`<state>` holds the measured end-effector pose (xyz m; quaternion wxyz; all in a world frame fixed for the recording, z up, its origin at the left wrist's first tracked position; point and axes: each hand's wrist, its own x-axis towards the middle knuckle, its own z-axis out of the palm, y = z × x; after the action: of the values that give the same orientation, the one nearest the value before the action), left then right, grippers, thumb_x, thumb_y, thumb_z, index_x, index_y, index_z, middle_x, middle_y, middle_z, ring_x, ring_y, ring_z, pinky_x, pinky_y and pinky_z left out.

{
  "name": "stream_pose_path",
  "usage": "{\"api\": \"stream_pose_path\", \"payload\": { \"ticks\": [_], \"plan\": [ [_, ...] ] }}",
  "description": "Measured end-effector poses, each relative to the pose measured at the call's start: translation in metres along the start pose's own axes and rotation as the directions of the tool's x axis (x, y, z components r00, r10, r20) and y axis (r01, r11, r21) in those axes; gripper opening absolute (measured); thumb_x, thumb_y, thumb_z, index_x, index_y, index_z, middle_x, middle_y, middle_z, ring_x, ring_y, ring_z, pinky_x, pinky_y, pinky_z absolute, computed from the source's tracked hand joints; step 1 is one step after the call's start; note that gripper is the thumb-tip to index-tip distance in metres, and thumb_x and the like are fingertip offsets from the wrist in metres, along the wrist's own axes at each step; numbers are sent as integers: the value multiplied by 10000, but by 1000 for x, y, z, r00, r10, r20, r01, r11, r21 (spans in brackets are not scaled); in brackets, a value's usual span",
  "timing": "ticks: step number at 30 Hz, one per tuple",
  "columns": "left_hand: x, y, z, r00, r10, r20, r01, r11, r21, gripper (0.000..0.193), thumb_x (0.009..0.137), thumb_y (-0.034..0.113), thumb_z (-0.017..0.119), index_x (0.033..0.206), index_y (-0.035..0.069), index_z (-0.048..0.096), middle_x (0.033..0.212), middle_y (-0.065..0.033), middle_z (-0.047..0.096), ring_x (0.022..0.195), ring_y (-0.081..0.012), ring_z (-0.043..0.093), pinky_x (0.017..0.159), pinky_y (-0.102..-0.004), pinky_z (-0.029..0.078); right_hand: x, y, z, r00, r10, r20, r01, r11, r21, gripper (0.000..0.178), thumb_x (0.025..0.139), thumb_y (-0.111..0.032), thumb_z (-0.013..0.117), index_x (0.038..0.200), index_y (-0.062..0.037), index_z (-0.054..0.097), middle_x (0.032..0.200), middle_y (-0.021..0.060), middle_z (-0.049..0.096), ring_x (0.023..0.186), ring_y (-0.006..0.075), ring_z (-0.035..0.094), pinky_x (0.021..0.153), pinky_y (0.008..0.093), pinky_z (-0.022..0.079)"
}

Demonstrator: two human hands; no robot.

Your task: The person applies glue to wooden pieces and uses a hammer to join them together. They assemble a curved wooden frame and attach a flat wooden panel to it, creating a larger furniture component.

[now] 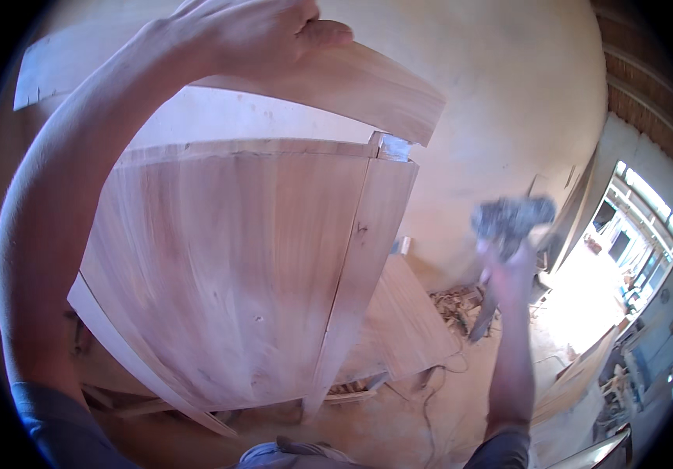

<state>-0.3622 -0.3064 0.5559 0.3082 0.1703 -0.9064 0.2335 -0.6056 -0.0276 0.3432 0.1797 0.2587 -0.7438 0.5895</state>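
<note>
My left hand (266, 31) is closed over a wooden rail (383, 86), holding it across the top of a large wooden panel (235, 258). At the panel's right side runs an upright stile (361, 242), with a pale tenon (393, 147) sticking up at its top. The rail's right end lies just above this tenon; a gap shows between rail and panel. Off to the right, my right hand (508, 266) grips a hammer (513, 215) by its handle, its grey head raised. Motion blurs both hand and hammer. The left fingers are partly out of sight.
Behind the panel stands a plain wall (524, 94). Another wooden board (407, 320) leans low behind it, near a heap of wood scraps (457, 309). A cord (428, 406) trails on the floor. A bright doorway (610, 258) opens at right, with planks beside it.
</note>
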Motion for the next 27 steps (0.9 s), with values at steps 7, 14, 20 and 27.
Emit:
{"api": "stream_pose_path", "payload": {
  "ticks": [7, 14, 20, 27],
  "plan": [
    [-2, -12, -7, 969, 117, -219, -117, 993, 13, 534, 971, 448, 529, 711, 23, 722, 747, -238, 675, 733, -439, 664, 686, -522, 527, 147, -184, -11, 815, -574, 79, 458, 555, -694, 220, 791, -114, 639, 957, 29, 661, 822, 193, 704, 793, 341, 703, 730, 451, 544],
    [7, -20, 10, 943, 213, -258, -210, 977, 36, 532, 959, 439, 538, 694, 15, 718, 752, -247, 674, 735, -433, 672, 673, -517, 532, 142, -208, 29, 892, -317, 321, 449, 554, -701, 260, 721, -28, 526, 956, 35, 618, 680, 159, 625, 529, 243, 620, 490, 373, 492],
    [-1, -12, 7, 956, 175, -237, -184, 983, -17, 544, 968, 442, 533, 700, 10, 725, 744, -247, 671, 742, -429, 672, 707, -505, 533, 159, -223, 13, 884, -376, 278, 460, 589, -665, 438, 705, -29, 582, 1133, 26, 653, 662, 91, 572, 503, 178, 550, 436, 334, 448],
    [-11, -5, 7, 980, 145, -140, -149, 989, -17, 507, 972, 417, 540, 707, 28, 728, 746, -239, 673, 733, -441, 665, 706, -513, 528, 136, -238, 35, 863, -251, 438, 505, 459, -731, 249, 695, 17, 528, 938, 35, 582, 627, 103, 550, 473, 200, 543, 420, 352, 440]
  ]
}}
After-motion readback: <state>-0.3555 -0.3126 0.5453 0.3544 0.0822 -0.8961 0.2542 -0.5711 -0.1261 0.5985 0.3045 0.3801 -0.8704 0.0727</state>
